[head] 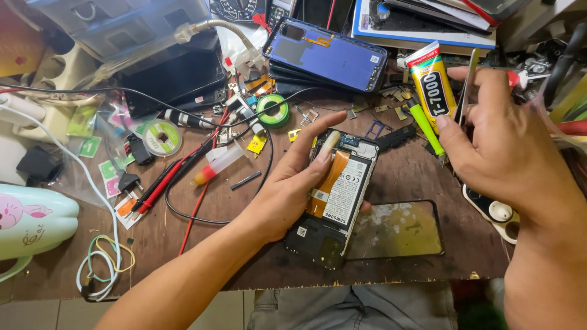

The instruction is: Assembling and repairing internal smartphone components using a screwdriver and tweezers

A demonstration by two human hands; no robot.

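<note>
**Desk:** What does the person have hold of at centre frame?

**Photographer:** The left hand [287, 189] curls around an opened phone [335, 198], its back removed. The fingers wrap its left edge and the thumb lies flat along an orange ribbon cable [330, 177] beside the grey, rectangular battery [345, 189]. The phone rests tilted on the table [202, 244], partly overlapping a glossy black glass panel [400, 229] at lower centre-right.

**Desk:** And the other hand?

**Photographer:** The right hand [501, 146], at the right of the frame, is partly closed, pinching slim metal tweezers [468, 85] upright between thumb and fingers. Just left of it lies a yellow glue tube [431, 82] with a green nozzle.

**Desk:** Describe the surface.

**Photographer:** Worn brown wood, scuffed and crowded. A matte blue phone back cover [324, 55] sits on a stack at upper centre. A green tape roll [272, 110] and a paler one [161, 137] lie at centre-left, amid red and black probe leads [168, 180], small metal parts and sticker scraps. A coiled white cable [101, 263] lies at lower left beside a pale mint, rounded plastic object [30, 223]. A dark, flat rectangular device [174, 79] sits at upper left.

**Desk:** The room?

**Photographer:** Little shows: pale floor tiles below the table edge, and the person's grey-clothed lap.
</note>
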